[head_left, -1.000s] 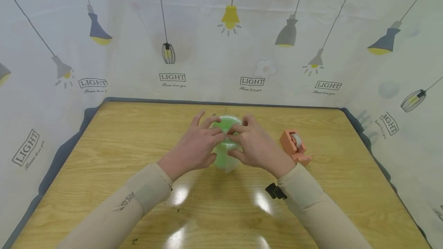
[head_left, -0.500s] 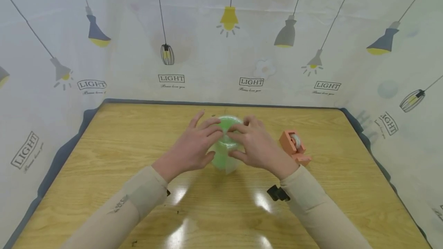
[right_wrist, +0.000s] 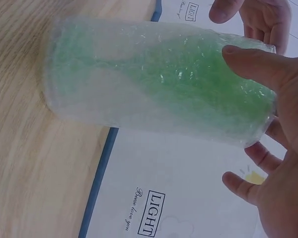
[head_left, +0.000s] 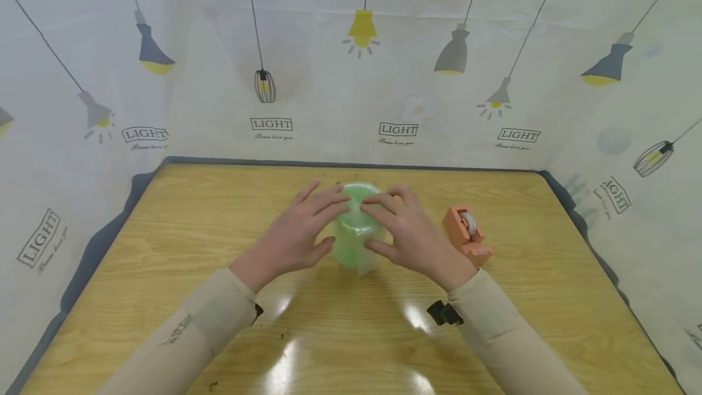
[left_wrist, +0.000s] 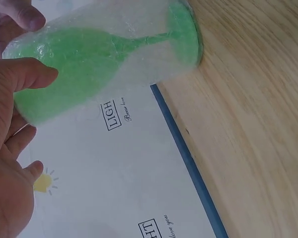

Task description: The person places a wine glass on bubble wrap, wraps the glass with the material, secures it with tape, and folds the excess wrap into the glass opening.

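Note:
A green goblet (head_left: pixel 351 249), wrapped in clear bubble wrap (right_wrist: pixel 139 106), stands upright on the wooden table. Through the wrap its bowl, stem and foot show in the left wrist view. My left hand (head_left: pixel 298 230) is at the left of its top, fingers spread and loosely bent near the rim, thumb alongside the wrap. On the other side my right hand (head_left: pixel 408 230) reaches its fingertips over the top, thumb extended along the near side. Whether each fingertip touches the wrap is hard to tell. A loose wrap edge hangs at the front.
An orange tape dispenser (head_left: pixel 466 233) with a roll of tape stands on the table (head_left: pixel 219 200), right of my right hand. A white curtain (head_left: pixel 318 90) printed with lamps surrounds the table's back and sides.
My fingertips were together over the top of the wrapped goblet and have since drawn apart. The left hand has shifted left and its thumb has moved away from the wrap.

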### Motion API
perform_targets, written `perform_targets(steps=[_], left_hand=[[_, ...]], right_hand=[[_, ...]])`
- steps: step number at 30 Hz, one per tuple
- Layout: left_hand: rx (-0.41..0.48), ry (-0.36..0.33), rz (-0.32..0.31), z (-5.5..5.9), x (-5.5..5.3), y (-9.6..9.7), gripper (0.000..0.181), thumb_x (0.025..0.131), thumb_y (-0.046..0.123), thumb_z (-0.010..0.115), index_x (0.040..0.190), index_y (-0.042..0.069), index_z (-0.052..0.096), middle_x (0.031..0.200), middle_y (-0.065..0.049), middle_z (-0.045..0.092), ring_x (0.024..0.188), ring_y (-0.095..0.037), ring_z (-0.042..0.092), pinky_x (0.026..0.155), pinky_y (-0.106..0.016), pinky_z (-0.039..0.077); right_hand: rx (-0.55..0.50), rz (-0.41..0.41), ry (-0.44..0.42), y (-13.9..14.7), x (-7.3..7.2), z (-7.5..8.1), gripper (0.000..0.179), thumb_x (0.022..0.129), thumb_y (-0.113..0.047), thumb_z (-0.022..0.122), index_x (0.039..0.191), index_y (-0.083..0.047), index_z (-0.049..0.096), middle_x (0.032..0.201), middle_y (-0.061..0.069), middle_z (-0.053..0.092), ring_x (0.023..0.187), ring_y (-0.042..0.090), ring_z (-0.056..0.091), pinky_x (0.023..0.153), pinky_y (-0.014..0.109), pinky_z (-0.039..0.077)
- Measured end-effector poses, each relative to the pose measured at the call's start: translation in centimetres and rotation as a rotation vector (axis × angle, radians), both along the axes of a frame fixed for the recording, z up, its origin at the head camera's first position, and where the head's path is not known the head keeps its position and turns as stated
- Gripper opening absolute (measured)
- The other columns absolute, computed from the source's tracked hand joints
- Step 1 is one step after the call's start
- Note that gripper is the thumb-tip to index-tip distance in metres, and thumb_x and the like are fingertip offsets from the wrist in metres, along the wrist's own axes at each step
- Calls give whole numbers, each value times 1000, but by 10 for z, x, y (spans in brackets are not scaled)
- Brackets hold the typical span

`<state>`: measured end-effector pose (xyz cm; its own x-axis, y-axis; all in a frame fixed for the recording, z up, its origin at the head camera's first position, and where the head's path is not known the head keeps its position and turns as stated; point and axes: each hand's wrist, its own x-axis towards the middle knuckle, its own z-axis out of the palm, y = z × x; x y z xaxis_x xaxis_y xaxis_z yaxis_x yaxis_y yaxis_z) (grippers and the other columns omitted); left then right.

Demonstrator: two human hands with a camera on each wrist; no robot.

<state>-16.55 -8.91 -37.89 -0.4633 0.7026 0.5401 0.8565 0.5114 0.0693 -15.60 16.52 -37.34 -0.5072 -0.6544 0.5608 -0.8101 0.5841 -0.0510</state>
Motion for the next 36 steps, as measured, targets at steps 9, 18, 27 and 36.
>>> perform_targets(steps=[9,18,27,36], left_hand=[[70,-21,24,-3,0,-14,76,73,5,90,141,0,57,150,-17,53,144,-34,45,123,-58,28],[98,-32,96,-9,-3,-33,75,80,15,84,146,1,53,153,-15,51,143,-32,46,125,-57,25],[95,-25,187,-14,-3,-51,75,87,28,79,150,1,49,154,-18,49,143,-35,44,123,-62,26],[73,-11,291,-23,-6,-72,78,90,40,71,151,-2,46,154,-20,48,144,-40,41,122,-63,26]], right_hand=[[-35,27,24,6,2,-5,63,73,-18,95,128,-3,67,138,17,60,117,39,49,94,53,51],[-47,39,-18,11,-2,-7,67,78,-20,92,136,-1,63,148,18,53,126,39,48,101,54,50],[-137,70,-68,24,-8,-9,63,106,-48,51,143,2,56,151,19,51,139,38,43,111,56,43],[-153,-53,-41,43,-12,-16,68,109,-53,39,146,1,54,152,19,50,143,39,44,114,58,41]])
